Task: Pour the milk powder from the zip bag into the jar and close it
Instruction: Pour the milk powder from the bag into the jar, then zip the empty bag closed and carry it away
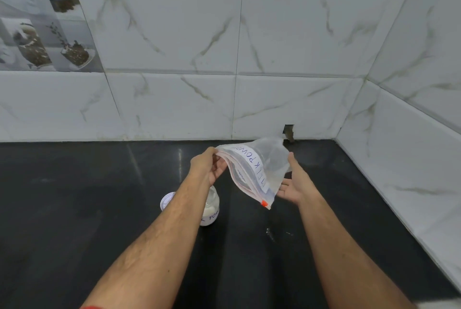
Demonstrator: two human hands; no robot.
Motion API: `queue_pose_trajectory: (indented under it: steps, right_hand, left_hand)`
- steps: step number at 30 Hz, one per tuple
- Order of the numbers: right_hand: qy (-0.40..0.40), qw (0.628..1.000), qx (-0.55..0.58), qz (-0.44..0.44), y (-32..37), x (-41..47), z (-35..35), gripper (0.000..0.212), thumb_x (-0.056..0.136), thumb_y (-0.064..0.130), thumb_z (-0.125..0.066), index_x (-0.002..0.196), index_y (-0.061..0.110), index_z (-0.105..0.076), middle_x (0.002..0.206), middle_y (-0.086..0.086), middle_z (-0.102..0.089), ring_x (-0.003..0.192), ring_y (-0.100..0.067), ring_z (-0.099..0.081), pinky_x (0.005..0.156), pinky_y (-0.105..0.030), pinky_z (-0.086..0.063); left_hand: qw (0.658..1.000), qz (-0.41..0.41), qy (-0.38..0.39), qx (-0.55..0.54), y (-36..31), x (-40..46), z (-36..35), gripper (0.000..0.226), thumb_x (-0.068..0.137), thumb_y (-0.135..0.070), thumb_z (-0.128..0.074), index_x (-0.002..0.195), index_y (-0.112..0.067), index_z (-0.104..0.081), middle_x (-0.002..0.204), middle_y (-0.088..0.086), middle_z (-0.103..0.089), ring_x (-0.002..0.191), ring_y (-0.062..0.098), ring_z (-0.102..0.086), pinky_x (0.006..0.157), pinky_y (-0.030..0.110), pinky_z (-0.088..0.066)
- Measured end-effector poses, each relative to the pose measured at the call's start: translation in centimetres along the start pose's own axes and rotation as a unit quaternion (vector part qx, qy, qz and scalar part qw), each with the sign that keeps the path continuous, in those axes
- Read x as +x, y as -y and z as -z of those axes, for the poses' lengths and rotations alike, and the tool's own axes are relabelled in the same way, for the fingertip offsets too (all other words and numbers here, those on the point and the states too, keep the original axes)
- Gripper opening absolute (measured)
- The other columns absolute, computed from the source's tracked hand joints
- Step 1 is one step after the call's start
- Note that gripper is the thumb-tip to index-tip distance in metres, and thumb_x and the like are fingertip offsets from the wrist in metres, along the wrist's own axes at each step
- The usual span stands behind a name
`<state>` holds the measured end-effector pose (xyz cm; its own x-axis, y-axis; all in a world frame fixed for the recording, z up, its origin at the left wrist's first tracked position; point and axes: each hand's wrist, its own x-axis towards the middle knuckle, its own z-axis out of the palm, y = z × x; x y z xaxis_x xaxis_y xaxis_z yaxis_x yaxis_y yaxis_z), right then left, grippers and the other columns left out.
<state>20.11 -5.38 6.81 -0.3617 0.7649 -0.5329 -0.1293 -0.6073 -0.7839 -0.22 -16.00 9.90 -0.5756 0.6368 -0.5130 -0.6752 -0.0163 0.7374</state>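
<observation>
A clear zip bag with a white label reading "MILK POWDER" and an orange slider hangs in the air above the black counter. My left hand pinches its top corner. My right hand is spread open against the bag's far side, palm up. The bag looks nearly flat, with little powder showing inside. Below my left wrist stands a small glass jar with white powder in it and a handwritten label, partly hidden by my forearm. Its round silver lid lies on the counter just left of the jar.
White marble-patterned tiled walls rise at the back and on the right, meeting in a corner. A small hole sits in the back wall at counter level. A few white specks lie on the counter right of the jar.
</observation>
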Motion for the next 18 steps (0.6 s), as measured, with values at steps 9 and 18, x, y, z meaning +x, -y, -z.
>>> queue_pose_trajectory:
  steps: [9, 18]
  right_hand:
    - [0.038, 0.990, -0.118, 0.066, 0.4, -1.1, 1.7, 0.029, 0.105, 0.033, -0.045, 0.128, 0.018, -0.055, 0.112, -0.019, -0.067, 0.089, -0.030, -0.071, 0.066, -0.039, -0.059]
    - [0.054, 0.942, -0.244, 0.222, 2.2, -0.8, 2.8, 0.030, 0.097, 0.004, -0.048, 0.116, 0.011, -0.069, 0.097, -0.009, -0.073, 0.075, -0.016, -0.066, 0.055, -0.029, -0.055]
  left_hand:
    - [0.994, -0.081, -0.060, -0.050, 0.6, 0.0, -3.4, 0.032, 0.095, 0.004, -0.047, 0.126, 0.005, -0.054, 0.097, 0.021, -0.062, 0.060, 0.022, -0.068, 0.049, 0.028, -0.059]
    - [0.991, -0.089, -0.036, -0.089, 0.0, -0.9, -5.9, 0.012, 0.095, 0.003, -0.051, 0.085, 0.003, -0.058, 0.081, 0.016, -0.064, 0.067, 0.026, -0.070, 0.067, 0.033, -0.063]
